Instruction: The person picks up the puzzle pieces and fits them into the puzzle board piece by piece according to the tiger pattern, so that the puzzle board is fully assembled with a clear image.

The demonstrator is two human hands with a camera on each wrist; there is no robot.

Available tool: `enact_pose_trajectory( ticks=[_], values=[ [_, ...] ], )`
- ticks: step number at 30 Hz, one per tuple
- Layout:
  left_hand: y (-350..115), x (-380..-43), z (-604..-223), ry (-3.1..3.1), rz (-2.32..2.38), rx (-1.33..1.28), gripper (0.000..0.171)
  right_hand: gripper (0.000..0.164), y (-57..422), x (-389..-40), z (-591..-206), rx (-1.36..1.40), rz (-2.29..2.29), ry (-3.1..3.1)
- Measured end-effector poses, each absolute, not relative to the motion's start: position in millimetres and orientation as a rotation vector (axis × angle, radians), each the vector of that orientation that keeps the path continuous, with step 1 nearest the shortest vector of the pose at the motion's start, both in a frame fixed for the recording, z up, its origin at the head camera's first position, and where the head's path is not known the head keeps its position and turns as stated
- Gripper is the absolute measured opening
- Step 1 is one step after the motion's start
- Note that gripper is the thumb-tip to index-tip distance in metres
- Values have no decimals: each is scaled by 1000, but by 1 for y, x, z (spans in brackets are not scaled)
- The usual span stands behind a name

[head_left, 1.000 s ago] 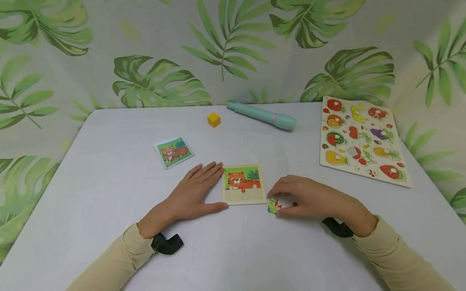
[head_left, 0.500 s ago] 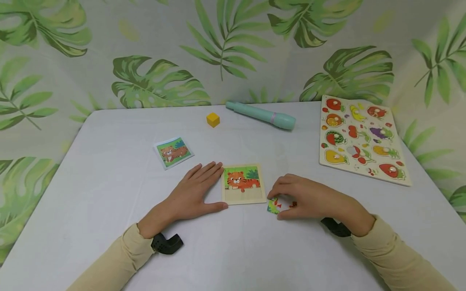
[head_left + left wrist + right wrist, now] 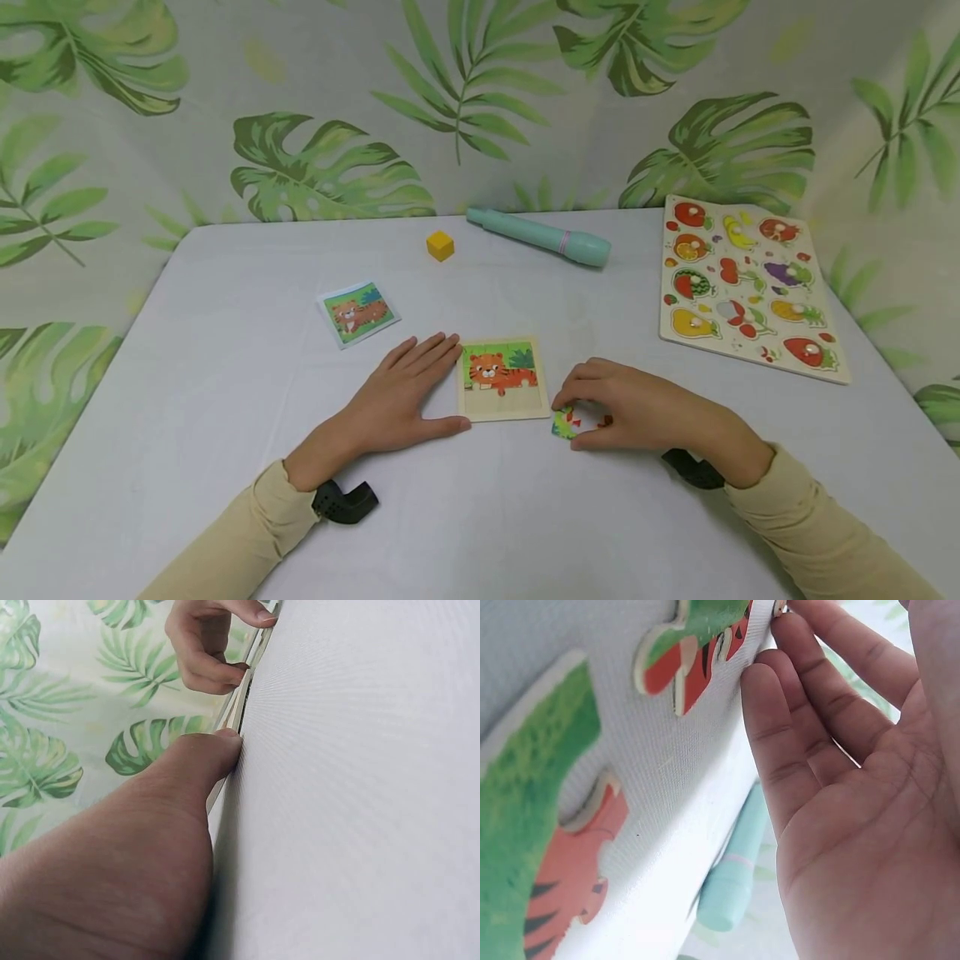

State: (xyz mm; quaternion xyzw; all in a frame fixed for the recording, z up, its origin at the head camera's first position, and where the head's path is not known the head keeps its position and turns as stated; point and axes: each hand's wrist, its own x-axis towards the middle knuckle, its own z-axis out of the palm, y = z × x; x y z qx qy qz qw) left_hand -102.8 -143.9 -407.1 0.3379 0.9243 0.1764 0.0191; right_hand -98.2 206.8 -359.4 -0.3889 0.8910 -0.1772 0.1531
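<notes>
My left hand (image 3: 401, 408) lies palm down on the table with fingers straight; its fingertips and thumb touch the left side of a square wooden puzzle tray (image 3: 502, 408). A tiger picture fills the tray's upper part, while its lower strip is bare wood. My right hand (image 3: 633, 408) is at the tray's right, thumb and index fingertip at opposite edges of a small green-and-red puzzle piece (image 3: 564, 423). In the right wrist view, a big green-and-orange striped puzzle piece (image 3: 547, 825) and further striped pieces (image 3: 694, 664) lie beside the curved fingers (image 3: 769, 712). The right palm hides some pieces from above.
A tiger picture card (image 3: 358, 314) lies left of the tray. Behind are a yellow cube (image 3: 440, 246) and a mint-green tapered tube (image 3: 540, 237). The fruit peg board (image 3: 750, 292) lies at the right, and a leaf-print cloth (image 3: 480, 108) hangs beyond the table.
The right thumb and fingers have shifted very slightly at the small puzzle piece. The left hand and tray keep their places.
</notes>
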Motion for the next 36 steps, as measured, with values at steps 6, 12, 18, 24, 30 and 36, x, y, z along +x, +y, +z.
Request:
enact_pose_trajectory(
  ticks=[6,12,18,24,30,36],
  values=[
    [-144,-102,-407,2866,556,1046,100,34,207,-98,-359,-1126,-500,2555],
    [-144,-103,-408,2878,537,1041,100,34,208,-99,-358,-1145,-492,2549],
    [-144,-103,-408,2886,543,1050,99,36,209,-100,-356,-1135,-485,2544],
    [-144,-103,-408,2889,543,1051,99,37,210,-101,-355,-1137,-499,2550],
    [-144,-103,-407,2879,546,1039,99,37,211,-101,-354,-1145,-504,2557],
    [-144,-101,-406,2873,538,1035,99,38,209,-102,-352,-1150,-523,2556]
  ],
)
